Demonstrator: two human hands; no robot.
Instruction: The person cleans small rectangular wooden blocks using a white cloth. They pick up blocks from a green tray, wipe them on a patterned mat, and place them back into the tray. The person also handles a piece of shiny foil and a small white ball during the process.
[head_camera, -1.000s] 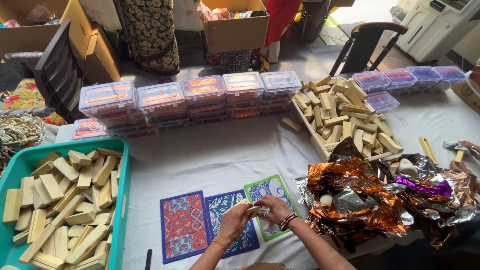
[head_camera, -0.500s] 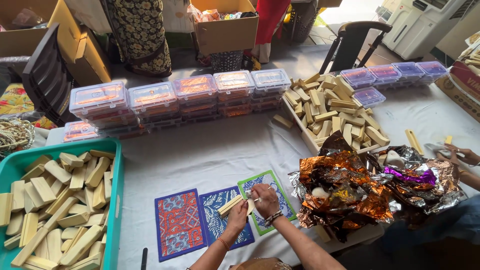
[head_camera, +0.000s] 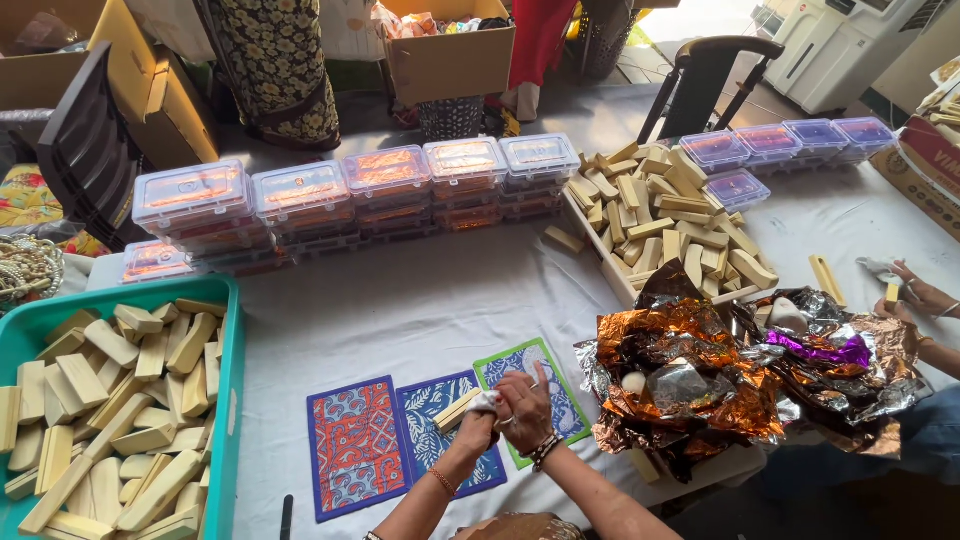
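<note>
Holding a pale wooden block (head_camera: 458, 409) together with a bit of white cloth (head_camera: 485, 402), the left hand (head_camera: 476, 432) and the right hand (head_camera: 524, 405) meet over the white-covered worktop (head_camera: 420, 310). The left grip is closed around the near end of the block, which sticks out up and to the left of it; the right grip is pinched narrow on the cloth just beside it, the two hands touching.

Directly beneath the grip lie three patterned mats side by side: a blue mat (head_camera: 430, 425) under the block, a red-and-orange mat (head_camera: 352, 445) just left of it, and a green-edged mat (head_camera: 520, 365) partly hidden under the right hand. Well to the left of the grip stands a teal tray (head_camera: 232, 400) heaped with more blocks of the same kind. To the right, close by, is a crumpled heap of copper and purple foil wrappers (head_camera: 700, 370). Beyond the grip, across bare cloth, runs a row of stacked clear lidded boxes (head_camera: 345, 195), and beyond and to the right sits a white tray of wooden blocks (head_camera: 665, 215).

At the far right edge another person's hand (head_camera: 915, 295) holds a small pale piece; its grip cannot be made out.
</note>
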